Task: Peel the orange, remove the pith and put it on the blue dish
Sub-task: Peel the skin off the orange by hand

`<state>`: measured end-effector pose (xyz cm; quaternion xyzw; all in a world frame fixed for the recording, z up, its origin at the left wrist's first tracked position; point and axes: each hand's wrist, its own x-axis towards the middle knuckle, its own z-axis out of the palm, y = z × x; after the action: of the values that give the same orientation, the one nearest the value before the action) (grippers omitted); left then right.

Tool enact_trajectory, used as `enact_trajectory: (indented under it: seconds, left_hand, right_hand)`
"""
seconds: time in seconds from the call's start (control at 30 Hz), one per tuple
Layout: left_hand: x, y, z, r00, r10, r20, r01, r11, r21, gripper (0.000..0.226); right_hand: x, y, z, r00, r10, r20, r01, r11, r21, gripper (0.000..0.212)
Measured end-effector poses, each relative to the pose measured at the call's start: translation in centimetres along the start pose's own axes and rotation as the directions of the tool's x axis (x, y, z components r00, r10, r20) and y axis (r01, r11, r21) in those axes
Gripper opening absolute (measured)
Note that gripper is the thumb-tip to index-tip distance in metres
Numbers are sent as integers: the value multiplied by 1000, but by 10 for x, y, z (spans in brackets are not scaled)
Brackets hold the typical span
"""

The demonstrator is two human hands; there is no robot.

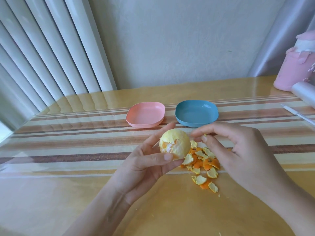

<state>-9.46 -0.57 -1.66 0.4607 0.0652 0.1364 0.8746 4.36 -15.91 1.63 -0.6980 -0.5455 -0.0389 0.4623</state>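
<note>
My left hand (144, 164) grips the orange (174, 143) above the table, thumb on its near side and fingers behind it. The orange has no rind; pale yellow pith covers most of it, with orange flesh showing at one patch. Just right of the fruit, my right hand (238, 150) pinches a tiny bit of pith (205, 135) between thumb and forefinger. The blue dish (196, 113) lies empty on the table beyond my hands.
A pile of orange peel pieces (202, 162) lies on the table under my hands. An empty pink dish (145, 114) sits left of the blue one. At the right edge are a pink container (294, 68), a plastic roll (305, 92) and a white pen (298, 115).
</note>
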Motion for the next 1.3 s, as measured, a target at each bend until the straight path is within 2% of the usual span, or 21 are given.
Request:
enact_trajectory:
  seconds: [0.13,0.27,0.43,0.53,0.7,0.77,0.8,0.9,1.1,1.23,1.3]
  left_hand:
    - [1,1,1,1000,-22,6,22,1000,-19,78]
    - [0,2,5,999,-42,9,42,999,-17,72]
    - [-1,3,6,999,-49,4,49,998,-44,75]
    - [-1,4,6,999,-51,0,51,997,-60,75]
    - [-2,4,7,999,-41,-16,40,998,-48,65]
    - [-2,4,7,999,-35,-29,34,999,-22,65]
    - [-2,4,7,999,-30,-37,30,1000,-9,66]
    - [-2,5,7,998,-8,-57,11,999,45,64]
    - [-3,3,6,995,-12,-96,29,983,181,64]
    - [-3,1,8,989,-1,-150,42,962,270,49]
    - [-3,1,9,985,13,-170,42,948,315,52]
  right_hand:
    - [1,1,0,999,-15,-39,15,1000,-12,17]
    - [2,2,-1,998,43,-53,-41,998,49,24]
    - [3,7,0,998,28,-56,-25,998,61,29]
    - [3,7,-1,998,35,-45,-31,995,98,23]
    - [4,15,4,1000,13,11,-13,1000,-8,13]
    - [3,17,8,999,29,39,-28,999,-30,28]
    - [3,18,9,1000,25,19,-25,999,-48,28]
    - [2,17,9,996,-48,-69,40,992,-118,7]
    - [2,12,10,953,-300,-36,296,951,-83,23]
    - [2,15,12,925,-377,-37,366,915,-171,24]
    - [1,17,13,917,-395,-48,377,902,-211,23]
